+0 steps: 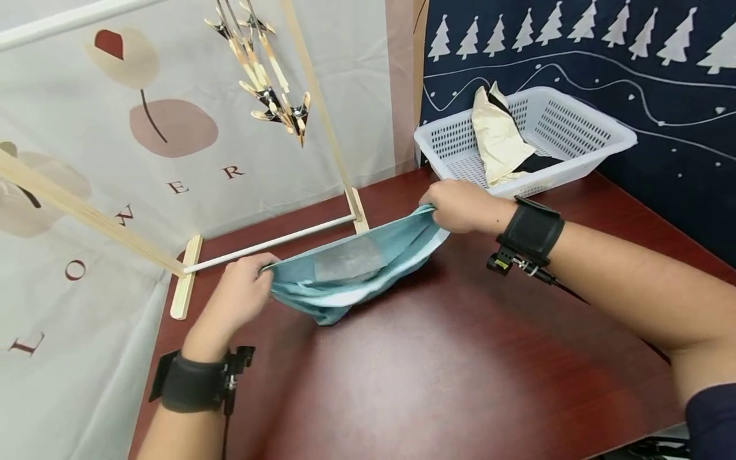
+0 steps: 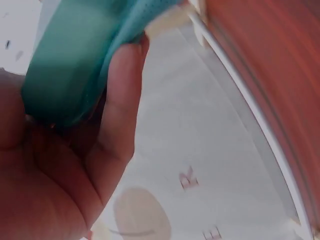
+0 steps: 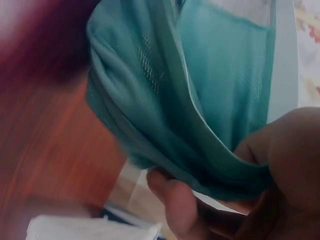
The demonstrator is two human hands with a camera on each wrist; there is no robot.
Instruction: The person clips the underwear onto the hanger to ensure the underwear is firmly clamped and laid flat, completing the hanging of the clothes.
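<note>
Stretching between both hands, the teal garment (image 1: 351,271) hangs just above the red-brown table (image 1: 460,370), its middle sagging toward the wood. The left hand (image 1: 241,291) pinches one end of the waistband, thumb and fingers curled round the fabric; the right hand (image 1: 462,206) grips the other end the same way, so the band is pulled open and fairly taut. Just behind stands a wooden rack (image 1: 190,271) with clips (image 1: 270,96) hanging from its top. A white basket (image 1: 552,128) to the right holds a cream cloth (image 1: 503,137).
</note>
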